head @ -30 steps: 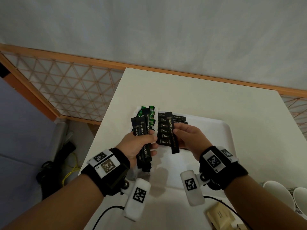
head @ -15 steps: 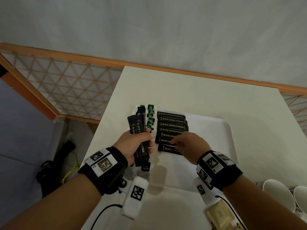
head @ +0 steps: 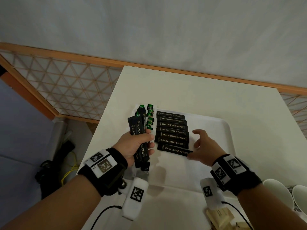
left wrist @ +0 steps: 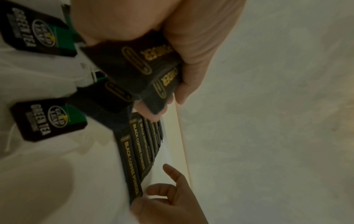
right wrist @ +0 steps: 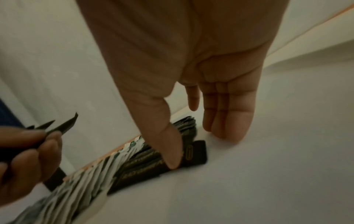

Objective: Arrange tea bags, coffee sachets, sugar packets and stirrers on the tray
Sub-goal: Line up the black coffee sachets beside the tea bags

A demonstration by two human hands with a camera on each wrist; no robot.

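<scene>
A white tray point(head: 222, 127) lies on the white table. Several black coffee sachets point(head: 172, 130) lie on it in a row, beside a column of green tea bags point(head: 150, 113) on their left. My left hand point(head: 144, 143) grips a bundle of more coffee sachets point(head: 138, 130) upright over the tray's left edge; the left wrist view shows these held sachets point(left wrist: 134, 60) above the tea bag tags point(left wrist: 47, 121). My right hand point(head: 192, 144) is open at the row's right ends. Its thumb point(right wrist: 172, 151) touches the end of the nearest sachet point(right wrist: 197, 153).
White cups point(head: 279, 193) stand at the lower right. Brown paper packets point(head: 221, 216) lie at the table's near edge. The table's left edge drops to a floor with cables point(head: 69, 168). A wooden lattice fence point(head: 66, 90) runs behind.
My right hand laid one sachet down at the near end of the row, let go of it and opened, shifting right. The left hand still holds its bundle.
</scene>
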